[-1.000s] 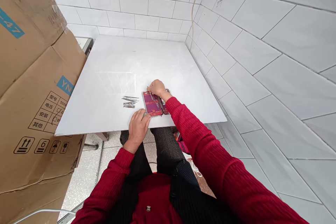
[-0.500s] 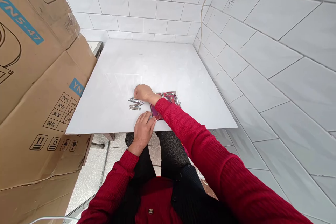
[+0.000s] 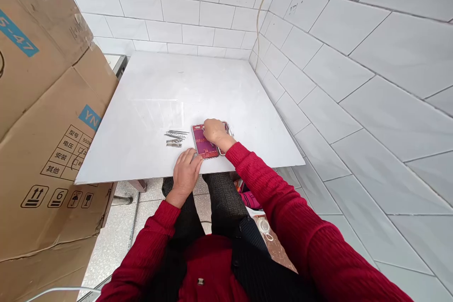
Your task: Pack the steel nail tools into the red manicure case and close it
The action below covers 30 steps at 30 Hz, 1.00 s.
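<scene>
An open manicure case [image 3: 206, 145] with a purple and red lining lies near the table's front edge. My right hand [image 3: 214, 132] is over its right half, fingers curled down; whatever they grip is hidden beneath them. Slim metal tools show partly in that half, beside the hand. Flat on the table edge, my left hand [image 3: 186, 172] has its fingers stretched out, the thumb at the case's lower left corner. Left of the case lie several thin metal manicure tools [image 3: 177, 135] and nail clippers [image 3: 173, 143] in a loose group.
The white table [image 3: 155, 80] meets tiled walls [image 3: 198, 9] at the back and right. A large cardboard box [image 3: 53, 104] stands along the left side. A cable [image 3: 260, 14] runs down the wall corner. Below the table on the right are pink items [image 3: 249, 198].
My right hand has moved right, from above the loose metal tools to the manicure case, uncovering more of the tools. My left hand stays at the case's corner. The view has shifted slightly.
</scene>
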Each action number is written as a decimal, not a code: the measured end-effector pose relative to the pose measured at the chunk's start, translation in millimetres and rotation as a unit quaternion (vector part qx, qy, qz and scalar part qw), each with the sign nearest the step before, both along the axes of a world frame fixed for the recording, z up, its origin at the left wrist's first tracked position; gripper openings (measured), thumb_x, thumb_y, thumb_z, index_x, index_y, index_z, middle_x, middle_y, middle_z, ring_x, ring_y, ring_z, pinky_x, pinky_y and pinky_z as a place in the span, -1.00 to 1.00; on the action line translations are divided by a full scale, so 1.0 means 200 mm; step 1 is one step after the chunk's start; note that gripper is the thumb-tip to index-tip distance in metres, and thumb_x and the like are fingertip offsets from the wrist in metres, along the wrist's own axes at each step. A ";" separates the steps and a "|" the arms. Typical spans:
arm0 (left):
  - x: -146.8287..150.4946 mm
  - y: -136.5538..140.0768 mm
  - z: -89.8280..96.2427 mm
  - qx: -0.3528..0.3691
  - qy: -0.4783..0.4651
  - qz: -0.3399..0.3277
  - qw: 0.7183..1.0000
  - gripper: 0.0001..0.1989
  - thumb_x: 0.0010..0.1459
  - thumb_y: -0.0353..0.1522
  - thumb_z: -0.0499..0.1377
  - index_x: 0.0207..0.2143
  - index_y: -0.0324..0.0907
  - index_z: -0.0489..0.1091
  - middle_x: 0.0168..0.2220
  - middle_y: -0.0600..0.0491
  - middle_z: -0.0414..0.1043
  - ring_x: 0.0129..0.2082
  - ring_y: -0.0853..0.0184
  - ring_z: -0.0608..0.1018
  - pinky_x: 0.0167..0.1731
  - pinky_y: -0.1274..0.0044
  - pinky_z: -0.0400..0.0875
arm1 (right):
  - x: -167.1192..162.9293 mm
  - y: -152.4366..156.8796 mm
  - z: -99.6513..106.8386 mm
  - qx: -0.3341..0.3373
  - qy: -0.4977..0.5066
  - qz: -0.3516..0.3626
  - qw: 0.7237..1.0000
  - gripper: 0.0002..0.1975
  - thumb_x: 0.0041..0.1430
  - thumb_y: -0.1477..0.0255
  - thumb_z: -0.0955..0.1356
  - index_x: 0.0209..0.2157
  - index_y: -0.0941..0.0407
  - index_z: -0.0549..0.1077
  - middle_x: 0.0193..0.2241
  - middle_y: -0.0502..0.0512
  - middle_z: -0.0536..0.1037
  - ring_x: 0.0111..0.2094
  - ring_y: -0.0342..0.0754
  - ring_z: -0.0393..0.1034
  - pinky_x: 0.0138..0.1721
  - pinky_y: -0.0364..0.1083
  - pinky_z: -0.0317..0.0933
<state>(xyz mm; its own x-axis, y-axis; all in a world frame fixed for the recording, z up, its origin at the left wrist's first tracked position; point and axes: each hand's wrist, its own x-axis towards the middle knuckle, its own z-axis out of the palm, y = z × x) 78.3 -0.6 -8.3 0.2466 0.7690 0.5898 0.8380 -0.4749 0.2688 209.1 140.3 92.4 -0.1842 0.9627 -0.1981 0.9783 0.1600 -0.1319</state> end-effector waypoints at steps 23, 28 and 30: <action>0.00 -0.01 0.01 -0.003 0.009 0.008 1.000 -0.77 0.45 -0.33 0.06 -0.09 -0.14 0.52 0.02 -0.15 0.51 0.05 0.10 0.53 0.09 0.19 0.48 | -0.27 0.24 0.02 -0.056 0.201 0.137 0.968 -0.85 0.09 0.61 0.39 -0.43 0.18 0.63 -0.41 0.03 0.66 -0.46 -0.20 0.41 -0.42 -0.26 0.18; 0.00 -0.01 0.01 -0.003 0.011 0.010 1.000 -0.77 0.45 -0.33 0.06 -0.09 -0.12 0.53 0.02 -0.14 0.51 0.05 0.09 0.53 0.08 0.19 0.49 | -0.32 0.20 -0.01 -0.063 0.196 0.160 0.966 -0.82 0.14 0.60 0.37 -0.39 0.16 0.65 -0.34 0.04 0.69 -0.37 -0.17 0.46 -0.36 -0.25 0.20; 0.00 -0.01 0.01 -0.004 0.012 0.010 1.000 -0.77 0.44 -0.33 0.06 -0.09 -0.12 0.53 0.02 -0.14 0.51 0.05 0.09 0.54 0.07 0.20 0.49 | -0.24 0.19 0.01 -0.017 0.190 0.129 0.973 -0.80 0.21 0.56 0.35 -0.34 0.16 0.67 -0.32 0.07 0.70 -0.32 -0.14 0.49 -0.32 -0.23 0.23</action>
